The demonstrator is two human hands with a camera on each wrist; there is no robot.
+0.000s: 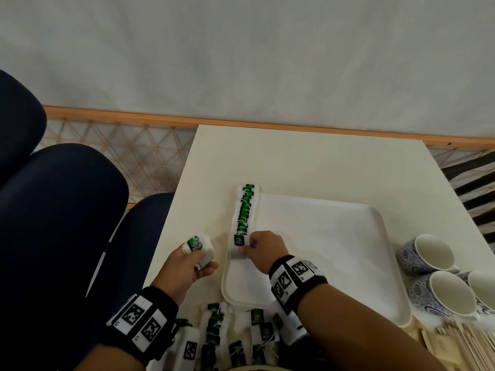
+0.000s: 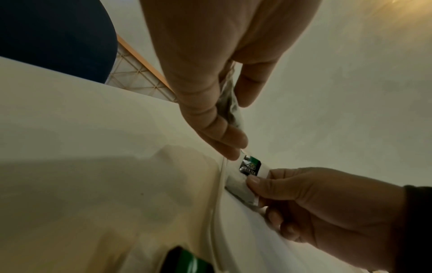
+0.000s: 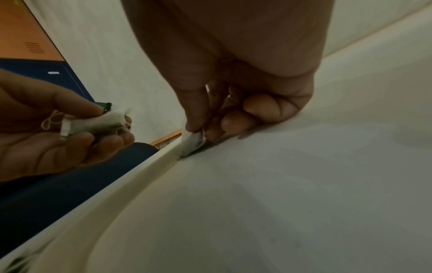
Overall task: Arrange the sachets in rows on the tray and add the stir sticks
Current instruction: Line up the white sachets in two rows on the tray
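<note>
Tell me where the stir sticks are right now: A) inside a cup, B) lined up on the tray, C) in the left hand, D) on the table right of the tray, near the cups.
D: the stir sticks lie on the table, off the tray, just below the cups in the head view; the left hand holds only a sachet.

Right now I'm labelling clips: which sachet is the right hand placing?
Find the white tray on the table. A row of sachets runs along its left edge. The sachet being placed is the row's nearest one, the only one pinched by the right hand.
</note>
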